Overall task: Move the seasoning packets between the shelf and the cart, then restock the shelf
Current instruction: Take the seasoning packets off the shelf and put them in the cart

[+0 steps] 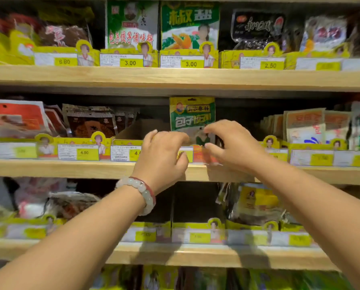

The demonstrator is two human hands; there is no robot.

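Observation:
A green and yellow seasoning packet [192, 114] stands upright in a yellow display tray [198, 152] on the middle shelf [70, 167]. My right hand [235, 146] is curled round the packet's lower right part, fingers above and thumb below. My left hand [164, 152], with a bead bracelet on its wrist, curls over the tray's front edge by the packet's lower left corner, its thumb in front of the price tag. Both hands hide the packet's bottom. No cart is in view.
Left of the packet is a cardboard slot [139, 128] with no packets showing, then brown packets [91, 122] and red ones [18, 116]. Orange and white packets [304, 126] stand to the right. The upper shelf [175, 77] hangs close above the packet. The lower shelf [175, 253] holds more bags.

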